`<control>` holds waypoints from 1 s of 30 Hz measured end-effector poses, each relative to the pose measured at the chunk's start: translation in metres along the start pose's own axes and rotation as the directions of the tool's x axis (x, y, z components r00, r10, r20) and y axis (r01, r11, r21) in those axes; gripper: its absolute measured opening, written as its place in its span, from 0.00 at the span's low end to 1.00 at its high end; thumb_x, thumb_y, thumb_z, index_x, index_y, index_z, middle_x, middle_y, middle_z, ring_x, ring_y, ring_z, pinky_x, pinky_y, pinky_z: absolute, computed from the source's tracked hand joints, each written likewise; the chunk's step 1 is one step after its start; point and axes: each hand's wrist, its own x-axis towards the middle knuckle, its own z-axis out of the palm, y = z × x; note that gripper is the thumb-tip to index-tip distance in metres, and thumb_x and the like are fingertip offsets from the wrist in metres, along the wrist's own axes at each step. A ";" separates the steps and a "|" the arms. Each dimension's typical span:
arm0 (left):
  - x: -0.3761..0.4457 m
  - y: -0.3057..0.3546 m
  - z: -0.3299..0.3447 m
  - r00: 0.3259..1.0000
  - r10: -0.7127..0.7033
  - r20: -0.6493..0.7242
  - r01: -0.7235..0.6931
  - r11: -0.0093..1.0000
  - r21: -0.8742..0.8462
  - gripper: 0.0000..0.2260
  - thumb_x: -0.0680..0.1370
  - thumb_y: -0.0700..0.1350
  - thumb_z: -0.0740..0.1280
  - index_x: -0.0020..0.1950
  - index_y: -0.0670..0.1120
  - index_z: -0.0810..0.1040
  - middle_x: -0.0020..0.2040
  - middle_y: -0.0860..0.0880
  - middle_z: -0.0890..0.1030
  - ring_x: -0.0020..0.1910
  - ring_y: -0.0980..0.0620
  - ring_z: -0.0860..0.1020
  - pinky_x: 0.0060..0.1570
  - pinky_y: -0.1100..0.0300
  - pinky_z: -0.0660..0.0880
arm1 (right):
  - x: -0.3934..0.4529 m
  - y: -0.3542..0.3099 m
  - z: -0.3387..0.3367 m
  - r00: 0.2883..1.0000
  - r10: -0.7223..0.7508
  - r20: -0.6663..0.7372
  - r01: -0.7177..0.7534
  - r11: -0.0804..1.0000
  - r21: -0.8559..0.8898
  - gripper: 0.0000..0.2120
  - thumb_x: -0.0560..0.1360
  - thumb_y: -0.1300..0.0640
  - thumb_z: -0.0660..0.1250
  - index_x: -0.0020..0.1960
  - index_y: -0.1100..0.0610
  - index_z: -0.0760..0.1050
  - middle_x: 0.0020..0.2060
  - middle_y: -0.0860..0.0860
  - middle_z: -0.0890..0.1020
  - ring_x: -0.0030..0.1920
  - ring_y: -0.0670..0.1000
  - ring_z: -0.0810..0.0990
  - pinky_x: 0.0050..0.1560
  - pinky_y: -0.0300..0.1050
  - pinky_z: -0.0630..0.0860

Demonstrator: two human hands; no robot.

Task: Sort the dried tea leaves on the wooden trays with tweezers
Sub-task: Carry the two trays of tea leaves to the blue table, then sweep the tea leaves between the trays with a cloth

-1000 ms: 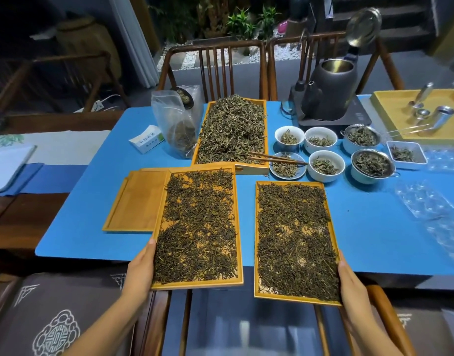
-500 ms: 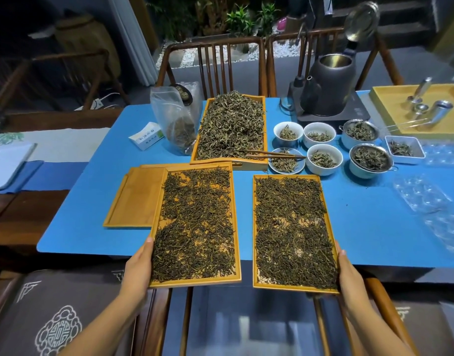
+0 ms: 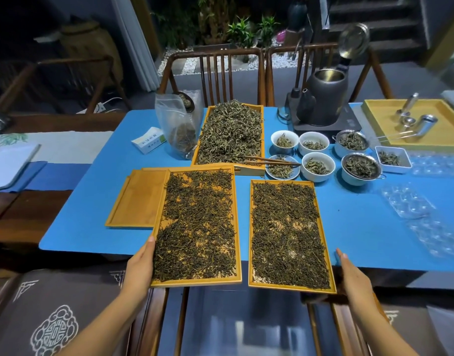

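Although tea lies spread on every tray, sorting proper appears not to have begun: neither hand holds a tool, and the bamboo tweezers (image 3: 272, 160) lie untouched across the saucer (image 3: 281, 168), their far end resting on the back tray. From the left: one empty wooden tray (image 3: 137, 199) sits partly under the left front tray (image 3: 196, 226); one small white box (image 3: 148, 140) and one clear plastic bag (image 3: 178, 129) of leaves stand behind it. The left hand (image 3: 139, 269) lies flat against the left front tray's outer edge, fingers together and extended, pressed along the rim rather than wrapped round it. That tray and the right front tray (image 3: 288, 236) both overhang the near edge of the blue table mat (image 3: 362, 227), each carrying a dense, unseparated layer of dark dried tea leaves (image 3: 195, 240). The back tray (image 3: 229, 134) holds a paler, heaped lot. Wooden trays counted: four, three loaded. The right hand (image 3: 351, 276) sits just beside the right front tray's outer edge, fingers together; whether it touches the rim cannot be told. Further right: one saucer, three white cups (image 3: 313, 143), two cups fitted with metal strainers (image 3: 360, 167) and one small square dish (image 3: 393, 159), all holding small leaf portions; one kettle (image 3: 326, 98), lid open; one yellow tray (image 3: 416, 122) with metal utensils. Judgement: all tweezer work on the front trays remains outstanding.
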 end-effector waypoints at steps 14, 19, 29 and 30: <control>-0.018 0.044 0.017 0.998 0.057 0.035 -0.056 0.998 -0.028 0.24 0.78 0.60 0.57 0.69 0.48 0.71 0.66 0.49 0.74 0.64 0.50 0.72 0.64 0.55 0.65 | -0.029 -0.112 0.025 0.972 -0.226 0.066 0.222 0.973 0.057 0.15 0.78 0.42 0.56 0.59 0.41 0.77 0.31 0.44 0.73 0.30 0.44 0.69 0.33 0.38 0.69; -0.029 0.084 0.028 0.991 0.127 0.039 -0.125 0.991 -0.039 0.23 0.79 0.58 0.58 0.69 0.47 0.70 0.70 0.48 0.70 0.69 0.48 0.67 0.68 0.53 0.61 | -0.053 -0.166 0.054 0.942 -0.241 0.232 0.213 0.967 0.138 0.16 0.75 0.39 0.60 0.58 0.46 0.76 0.39 0.52 0.75 0.32 0.45 0.71 0.28 0.37 0.72; -0.046 0.138 0.038 0.988 0.143 0.060 -0.140 0.989 -0.050 0.23 0.79 0.59 0.55 0.70 0.50 0.69 0.71 0.52 0.68 0.71 0.49 0.64 0.67 0.53 0.61 | -0.102 -0.230 0.096 0.805 -0.333 0.490 0.308 0.942 0.134 0.28 0.79 0.40 0.51 0.76 0.43 0.47 0.75 0.43 0.53 0.75 0.51 0.54 0.74 0.55 0.52; -0.045 0.141 0.037 0.987 0.149 0.063 -0.146 0.988 -0.051 0.23 0.79 0.59 0.55 0.70 0.50 0.68 0.71 0.52 0.68 0.71 0.49 0.64 0.67 0.54 0.61 | -0.102 -0.234 0.100 0.813 -0.331 0.479 0.306 0.943 0.133 0.27 0.80 0.41 0.50 0.76 0.43 0.48 0.75 0.44 0.53 0.75 0.51 0.54 0.73 0.54 0.52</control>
